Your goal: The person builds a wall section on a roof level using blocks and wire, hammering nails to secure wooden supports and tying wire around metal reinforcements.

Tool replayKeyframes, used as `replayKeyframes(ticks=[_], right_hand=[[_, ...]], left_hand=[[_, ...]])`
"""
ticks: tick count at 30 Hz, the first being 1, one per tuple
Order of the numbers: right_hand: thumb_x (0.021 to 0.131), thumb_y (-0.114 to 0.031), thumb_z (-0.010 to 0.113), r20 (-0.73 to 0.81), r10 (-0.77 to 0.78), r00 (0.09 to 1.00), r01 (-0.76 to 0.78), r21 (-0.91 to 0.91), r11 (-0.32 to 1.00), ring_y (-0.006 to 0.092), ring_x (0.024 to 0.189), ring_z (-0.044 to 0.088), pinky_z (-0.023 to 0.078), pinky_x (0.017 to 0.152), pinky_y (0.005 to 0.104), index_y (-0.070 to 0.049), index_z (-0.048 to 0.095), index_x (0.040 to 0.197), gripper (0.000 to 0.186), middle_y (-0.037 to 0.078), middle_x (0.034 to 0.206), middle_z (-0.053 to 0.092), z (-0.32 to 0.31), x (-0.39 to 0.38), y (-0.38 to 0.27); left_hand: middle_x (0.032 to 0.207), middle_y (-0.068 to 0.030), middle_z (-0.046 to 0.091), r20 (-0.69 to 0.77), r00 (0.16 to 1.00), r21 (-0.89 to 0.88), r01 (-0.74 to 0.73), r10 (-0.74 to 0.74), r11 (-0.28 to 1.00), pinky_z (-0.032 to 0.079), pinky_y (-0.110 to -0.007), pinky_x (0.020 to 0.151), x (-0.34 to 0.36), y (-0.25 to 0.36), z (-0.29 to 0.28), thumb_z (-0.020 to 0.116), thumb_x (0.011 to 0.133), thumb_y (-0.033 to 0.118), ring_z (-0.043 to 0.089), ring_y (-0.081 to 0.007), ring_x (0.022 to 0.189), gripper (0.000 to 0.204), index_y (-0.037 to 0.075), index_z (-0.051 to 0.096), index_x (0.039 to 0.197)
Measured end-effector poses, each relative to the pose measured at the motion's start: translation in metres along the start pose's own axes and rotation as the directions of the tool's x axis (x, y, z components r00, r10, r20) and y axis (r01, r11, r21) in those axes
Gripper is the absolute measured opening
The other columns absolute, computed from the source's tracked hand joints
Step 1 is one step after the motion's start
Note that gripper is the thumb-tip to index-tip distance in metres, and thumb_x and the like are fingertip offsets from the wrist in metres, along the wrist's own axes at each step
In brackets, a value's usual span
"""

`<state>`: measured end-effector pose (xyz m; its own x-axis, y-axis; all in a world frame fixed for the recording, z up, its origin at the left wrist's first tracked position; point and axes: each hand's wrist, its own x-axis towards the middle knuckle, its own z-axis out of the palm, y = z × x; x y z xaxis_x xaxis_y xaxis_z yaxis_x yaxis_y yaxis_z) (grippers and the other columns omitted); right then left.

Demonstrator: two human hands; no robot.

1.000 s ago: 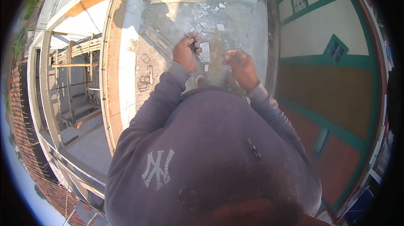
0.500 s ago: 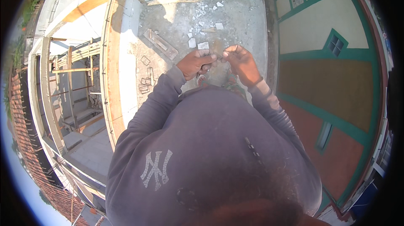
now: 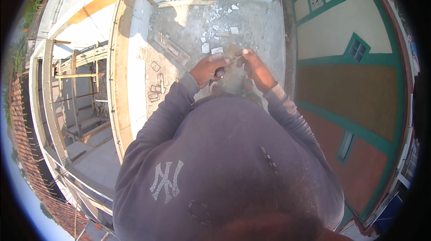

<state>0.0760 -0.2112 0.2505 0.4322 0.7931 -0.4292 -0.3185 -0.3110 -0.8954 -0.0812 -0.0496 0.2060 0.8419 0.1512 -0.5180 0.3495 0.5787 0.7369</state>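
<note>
In front of my belly both hands are raised close together, a small gap between them. My left hand (image 3: 208, 69) is closed, its thumb pressed along the curled fingers; whatever it pinches is too small to name. My right hand (image 3: 257, 69) has its fingers bent inward, thumb near the forefinger, and any small thing between them cannot be made out. A faint brownish blur lies between and just above the fingertips. Below the hands my feet (image 3: 216, 89) show on the dusty floor.
White block fragments (image 3: 216, 50) lie scattered on the grey floor (image 3: 265, 25) ahead. A wooden plank (image 3: 173, 49) and several bent wire frames (image 3: 156, 89) are at the left, beside a low white block wall (image 3: 138, 30). A green-trimmed painted wall (image 3: 345, 25) stands right.
My right hand has turned a little and its fingertips have drawn slightly away from the left hand. The left hand stays almost in place.
</note>
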Motion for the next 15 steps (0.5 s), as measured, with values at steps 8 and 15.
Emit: replayKeyframes(ticks=[8, 15], right_hand=[[0.111, -0.029, 0.047, 0.073, -0.127, 0.989, 0.144, -0.327, 0.934, 0.0176, 0.084, 0.061, 0.05, 0.078, 0.0354, 0.001, 0.067, 0.11, 0.036, 0.009, 0.09, 0.066, 0.011, 0.001, 0.019], [0.11, -0.027, 0.055, 0.09, -0.15, 0.985, 0.174, -0.421, 0.89, 0.0232, 0.081, 0.066, 0.052, 0.076, 0.0387, -0.001, 0.069, 0.114, 0.03, 0.014, 0.091, 0.07, 0.01, 0.004, 0.028]], left_hand=[[0.085, 0.0069, 0.057, -0.115, 0.97, 0.262, -0.179, 0.215, 0.948, 0.033, -0.02, 0.055, 0.002, 0.006, 0.007, 0.063, 0.105, 0.026, 0.044, -0.001, 0.065, 0.024, 0.008, 0.065, 0.121], [0.098, 0.0022, 0.069, -0.068, 0.944, 0.2, -0.303, 0.321, 0.932, 0.041, -0.022, 0.062, 0.001, -0.002, 0.014, 0.063, 0.106, 0.022, 0.049, -0.0021, 0.072, 0.02, 0.006, 0.067, 0.118]])
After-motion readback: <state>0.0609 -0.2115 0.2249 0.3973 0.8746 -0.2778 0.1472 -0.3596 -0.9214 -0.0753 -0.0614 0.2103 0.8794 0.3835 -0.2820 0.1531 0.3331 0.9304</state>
